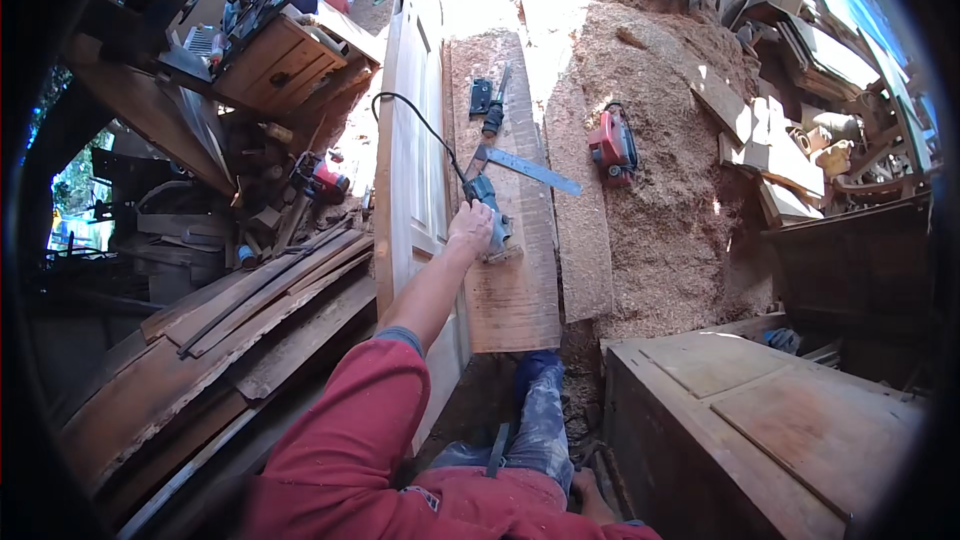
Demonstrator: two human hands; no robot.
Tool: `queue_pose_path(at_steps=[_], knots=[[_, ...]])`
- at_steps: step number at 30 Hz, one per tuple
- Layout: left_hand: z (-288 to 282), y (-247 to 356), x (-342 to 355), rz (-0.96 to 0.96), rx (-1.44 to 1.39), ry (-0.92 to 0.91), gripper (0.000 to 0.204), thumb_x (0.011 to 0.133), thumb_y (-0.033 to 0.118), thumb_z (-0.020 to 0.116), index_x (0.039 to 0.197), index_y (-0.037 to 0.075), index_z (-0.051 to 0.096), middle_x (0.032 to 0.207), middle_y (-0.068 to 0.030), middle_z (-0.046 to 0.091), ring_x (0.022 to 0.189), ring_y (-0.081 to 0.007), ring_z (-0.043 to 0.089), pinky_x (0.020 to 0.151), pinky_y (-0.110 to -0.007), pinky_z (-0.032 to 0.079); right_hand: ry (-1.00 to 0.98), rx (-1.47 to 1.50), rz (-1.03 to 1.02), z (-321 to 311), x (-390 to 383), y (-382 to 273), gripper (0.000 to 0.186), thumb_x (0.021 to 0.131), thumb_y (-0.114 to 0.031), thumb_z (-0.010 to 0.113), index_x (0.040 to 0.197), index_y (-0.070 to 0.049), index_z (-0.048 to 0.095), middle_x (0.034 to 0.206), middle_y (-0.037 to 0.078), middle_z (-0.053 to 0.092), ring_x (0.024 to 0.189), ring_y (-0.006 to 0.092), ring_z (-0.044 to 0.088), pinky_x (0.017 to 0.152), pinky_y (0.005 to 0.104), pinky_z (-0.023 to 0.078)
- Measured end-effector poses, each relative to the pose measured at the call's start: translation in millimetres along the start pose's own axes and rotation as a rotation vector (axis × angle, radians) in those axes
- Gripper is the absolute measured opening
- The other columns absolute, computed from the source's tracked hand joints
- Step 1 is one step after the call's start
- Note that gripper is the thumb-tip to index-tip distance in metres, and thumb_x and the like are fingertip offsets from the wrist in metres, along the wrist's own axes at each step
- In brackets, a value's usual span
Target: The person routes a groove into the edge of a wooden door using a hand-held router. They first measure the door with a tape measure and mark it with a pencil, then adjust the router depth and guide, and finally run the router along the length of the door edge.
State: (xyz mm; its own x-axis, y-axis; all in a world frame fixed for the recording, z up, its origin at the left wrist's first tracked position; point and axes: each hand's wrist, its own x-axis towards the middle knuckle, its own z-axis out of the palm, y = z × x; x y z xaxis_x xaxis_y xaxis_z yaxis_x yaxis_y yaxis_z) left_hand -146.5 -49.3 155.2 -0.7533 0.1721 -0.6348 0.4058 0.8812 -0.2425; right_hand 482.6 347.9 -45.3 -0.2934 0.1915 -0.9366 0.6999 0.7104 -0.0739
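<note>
Your red shirt lies nearest; your left arm stretches forward, the left hand closed around the teal power tool on the broad plank. Your right hand is low beside your jeans; I cannot tell its fingers' state. Panelled door edges your left; bare plank lies near, a metal square just far.

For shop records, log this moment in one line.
left hand: gripping power tool; power tool: on wooden board; right hand: low, near leg
</note>
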Motion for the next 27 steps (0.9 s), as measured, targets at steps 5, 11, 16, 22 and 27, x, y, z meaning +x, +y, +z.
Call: queue_pose_path(at_steps=[5, 11, 16, 22, 27], knots=[[35.3, -7.6, 64.6, 0.206, 0.171, 0.188, 0.070, 0.085, 0.025, 0.065, 0.147, 0.005, 0.038, 0.146, -0.0137, 0.046, 0.140, -0.0303, 0.038, 0.115, -0.046, 0.030, -0.151, 0.135, 0.175, -64.1, -62.6, -44.6, 0.068, 0.081, -0.042, 0.071, 0.121, 0.012, 0.060, 0.129, 0.033, 0.056, 0.126, 0.0407, 0.053, 0.104, 0.0432, 0.044], [58.4, -21.7, 124.9, 0.311, 0.313, 0.220, 0.041, 0.097, 0.024, 0.048, 0.137, 0.014, 0.052, 0.146, -0.0067, 0.048, 0.141, -0.0243, 0.037, 0.116, -0.050, 0.025, -0.116, 0.323, 0.299, -80.1, -80.9, -44.0, 0.054, 0.085, -0.039, 0.066, 0.115, 0.006, 0.064, 0.124, 0.031, 0.059, 0.119, 0.0422, 0.057, 0.100, 0.0473, 0.046], [34.0, -39.4, 154.1, 0.598, 0.381, 0.128, 0.025, 0.095, 0.024, 0.050, 0.118, 0.022, 0.062, 0.127, 0.0018, 0.060, 0.125, -0.0169, 0.051, 0.107, -0.043, 0.033, 0.032, 0.527, 0.249, -13.5, -75.5, -46.0, 0.050, 0.090, -0.043, 0.062, 0.115, 0.000, 0.065, 0.109, 0.021, 0.065, 0.100, 0.0328, 0.063, 0.087, 0.0433, 0.049], [11.1, -19.8, 105.9, 0.658, 0.322, -0.057, 0.100, 0.054, 0.045, 0.090, 0.142, 0.022, 0.047, 0.126, -0.0007, 0.064, 0.122, -0.0184, 0.057, 0.106, -0.038, 0.039, 0.145, 0.498, 0.244, 99.2, -64.1, -24.8, 0.058, 0.091, -0.050, 0.058, 0.127, -0.004, 0.058, 0.131, 0.024, 0.054, 0.123, 0.0306, 0.053, 0.104, 0.0421, 0.042], [-41.7, 8.4, 74.4, 0.607, 0.188, -0.011, 0.066, 0.055, 0.034, 0.082, 0.115, 0.012, 0.065, 0.100, -0.0094, 0.072, 0.094, -0.0265, 0.070, 0.078, -0.038, 0.057, 0.242, 0.402, 0.101, 113.1, -46.0, -26.6, 0.054, 0.088, -0.041, 0.061, 0.118, 0.005, 0.062, 0.123, 0.031, 0.060, 0.119, 0.0425, 0.057, 0.100, 0.0482, 0.045]])
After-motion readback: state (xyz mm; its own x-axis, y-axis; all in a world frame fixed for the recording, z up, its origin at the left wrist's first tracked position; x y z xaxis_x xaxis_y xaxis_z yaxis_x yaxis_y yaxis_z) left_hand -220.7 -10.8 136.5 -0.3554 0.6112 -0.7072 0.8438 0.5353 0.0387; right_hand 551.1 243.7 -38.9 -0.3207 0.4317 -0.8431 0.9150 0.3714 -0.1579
